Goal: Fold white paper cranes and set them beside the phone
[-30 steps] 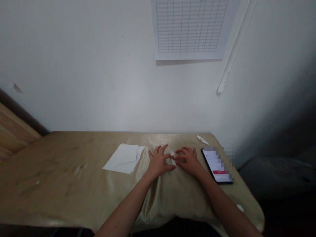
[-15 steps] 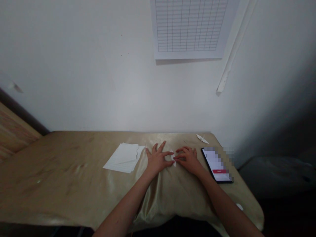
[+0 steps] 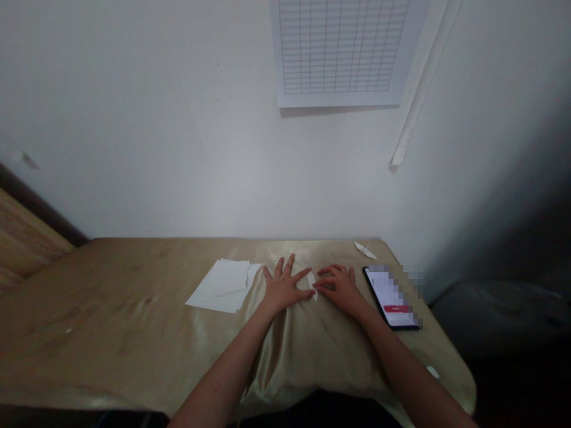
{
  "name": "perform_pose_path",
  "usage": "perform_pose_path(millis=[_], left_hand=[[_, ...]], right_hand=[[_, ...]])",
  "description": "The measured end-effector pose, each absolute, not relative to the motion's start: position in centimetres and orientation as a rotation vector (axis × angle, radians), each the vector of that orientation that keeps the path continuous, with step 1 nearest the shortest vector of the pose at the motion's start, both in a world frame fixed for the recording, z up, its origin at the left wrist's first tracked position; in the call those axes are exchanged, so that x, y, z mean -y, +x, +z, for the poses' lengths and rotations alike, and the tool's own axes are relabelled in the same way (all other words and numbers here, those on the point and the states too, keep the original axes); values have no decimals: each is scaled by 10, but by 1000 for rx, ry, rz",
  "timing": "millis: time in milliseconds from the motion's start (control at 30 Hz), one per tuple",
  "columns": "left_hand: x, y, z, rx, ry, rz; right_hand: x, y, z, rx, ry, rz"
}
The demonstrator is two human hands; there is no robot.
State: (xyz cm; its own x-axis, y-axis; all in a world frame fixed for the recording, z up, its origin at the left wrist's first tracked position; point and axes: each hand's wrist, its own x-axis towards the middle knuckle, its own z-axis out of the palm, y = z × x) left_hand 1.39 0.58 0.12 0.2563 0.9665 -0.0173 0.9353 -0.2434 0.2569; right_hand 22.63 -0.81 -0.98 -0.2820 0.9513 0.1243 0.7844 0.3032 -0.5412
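Note:
A small folded piece of white paper (image 3: 312, 280) lies on the tan cloth-covered table (image 3: 111, 309), between my two hands. My left hand (image 3: 283, 285) rests flat beside it with fingers spread, its thumb touching the paper's left edge. My right hand (image 3: 339, 286) lies on the table with fingers curled and pressed together, fingertips pinning the paper's right side. Most of the paper is hidden by the fingers.
A stack of white sheets (image 3: 223, 285) lies left of my hands. A phone (image 3: 391, 297) with a lit screen lies to the right. A small folded paper crane (image 3: 364, 249) sits near the wall. A grid chart (image 3: 341, 50) hangs above.
My left hand has slid slightly left and spread its fingers flat, uncovering more of the paper. The right hand has barely moved.

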Motion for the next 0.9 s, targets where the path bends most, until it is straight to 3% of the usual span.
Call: perform_pose_path(millis=[533, 900], left_hand=[[5, 18, 1, -1665, 2409, 588], [2, 10, 12, -1569, 2323, 456]], right_hand=[[4, 227, -18, 2138, -1403, 503], [-2, 225, -26, 2131, -1363, 480]])
